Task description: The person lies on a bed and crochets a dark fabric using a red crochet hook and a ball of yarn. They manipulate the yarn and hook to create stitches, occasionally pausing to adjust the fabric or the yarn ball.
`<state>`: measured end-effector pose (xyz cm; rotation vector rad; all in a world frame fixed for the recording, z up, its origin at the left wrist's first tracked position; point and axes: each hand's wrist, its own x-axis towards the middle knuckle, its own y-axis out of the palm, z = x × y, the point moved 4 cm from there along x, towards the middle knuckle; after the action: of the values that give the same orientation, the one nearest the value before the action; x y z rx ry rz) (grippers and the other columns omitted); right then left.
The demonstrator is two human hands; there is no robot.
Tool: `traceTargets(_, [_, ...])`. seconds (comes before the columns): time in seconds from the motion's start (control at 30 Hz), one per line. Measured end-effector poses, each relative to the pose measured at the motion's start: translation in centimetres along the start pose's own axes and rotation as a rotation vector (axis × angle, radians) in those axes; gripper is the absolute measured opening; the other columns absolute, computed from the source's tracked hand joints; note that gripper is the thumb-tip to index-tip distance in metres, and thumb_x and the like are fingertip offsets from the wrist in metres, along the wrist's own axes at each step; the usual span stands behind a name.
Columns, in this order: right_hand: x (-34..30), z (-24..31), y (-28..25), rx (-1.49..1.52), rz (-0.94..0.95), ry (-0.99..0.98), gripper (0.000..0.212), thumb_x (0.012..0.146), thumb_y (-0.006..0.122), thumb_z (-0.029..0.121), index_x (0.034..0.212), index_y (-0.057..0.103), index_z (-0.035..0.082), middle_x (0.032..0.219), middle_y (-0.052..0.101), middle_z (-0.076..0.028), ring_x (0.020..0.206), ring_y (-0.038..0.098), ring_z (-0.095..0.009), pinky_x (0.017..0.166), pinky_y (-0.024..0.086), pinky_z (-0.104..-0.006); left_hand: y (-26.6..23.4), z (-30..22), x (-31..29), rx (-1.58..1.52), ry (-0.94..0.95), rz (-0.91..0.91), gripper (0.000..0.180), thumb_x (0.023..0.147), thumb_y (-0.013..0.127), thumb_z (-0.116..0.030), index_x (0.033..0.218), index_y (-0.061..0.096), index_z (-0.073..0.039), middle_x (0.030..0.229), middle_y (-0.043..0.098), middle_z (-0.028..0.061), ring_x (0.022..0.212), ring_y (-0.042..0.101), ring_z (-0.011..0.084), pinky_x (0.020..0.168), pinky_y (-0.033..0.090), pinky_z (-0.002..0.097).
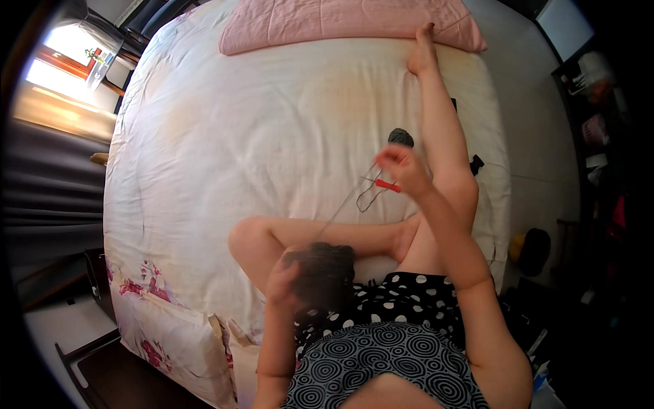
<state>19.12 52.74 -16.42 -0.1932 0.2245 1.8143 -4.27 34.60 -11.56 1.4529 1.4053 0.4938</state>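
My left hand is closed on the edge of a dark grey yarn piece above my lap. Motion blurs that piece, so its stitches are hard to make out. From it a thin strand of yarn runs stretched up to my right hand, whose fingers are pinched on it. Just below the right hand lies a crochet hook with a red handle, and a loose loop of yarn curls on the sheet beside it. Right behind the hand sits a dark grey yarn ball.
I sit on a bed with a pale sheet, one leg bent, the other stretched out. A folded pink quilt lies at the far end. Floral pillows are at the near left. A dark curtain hangs left; crowded shelves stand right.
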Motion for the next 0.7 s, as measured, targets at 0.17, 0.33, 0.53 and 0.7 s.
traceTargets(0.17, [0.6,1.3,-5.2,-0.751,-0.555,-0.328,0.011,0.081,0.056,0.012,0.088,0.057,0.003,0.079,0.055,0.001,0.070,0.047,-0.005,0.060,0.039,-0.0203,-3.3,-0.9,-0.8,0.023,0.073,-0.011,0.023,0.081,0.057,-0.016,0.095,0.044,-0.003,0.103,0.053,0.0173,0.097,0.053,0.0298,0.083,0.045,0.0419])
traceTargets(0.33, [-4.2,3.0,8.2,-0.144,0.488,-0.118,0.018,0.080,0.058,0.011,0.095,0.055,0.001,0.088,0.057,-0.002,0.080,0.049,-0.008,0.069,0.040,-0.0227,-2.8,-1.0,-0.9,0.018,0.070,0.001,0.021,0.081,0.057,-0.015,0.095,0.045,-0.004,0.104,0.053,0.0161,0.096,0.054,0.0294,0.082,0.046,0.0416])
traceTargets(0.53, [-7.3,3.3,14.3,0.157,0.947,0.155,0.024,0.079,0.059,0.011,0.100,0.054,0.000,0.095,0.058,-0.005,0.088,0.052,-0.011,0.076,0.042,-0.0244,-3.7,-2.0,-1.3,0.197,0.093,-0.053,0.023,0.076,0.062,-0.011,0.089,0.044,-0.005,0.091,0.055,0.0106,0.088,0.056,0.0216,0.077,0.047,0.0317])
traceTargets(0.7, [-7.2,1.6,15.3,0.121,0.809,0.065,0.015,0.079,0.059,0.011,0.089,0.057,0.001,0.083,0.059,-0.001,0.074,0.052,-0.007,0.067,0.042,-0.0206,-2.4,-4.4,-1.9,0.868,0.205,-0.178,0.037,0.069,0.070,-0.005,0.099,0.049,-0.002,0.083,0.058,0.0055,0.076,0.057,0.0132,0.066,0.046,0.0227])
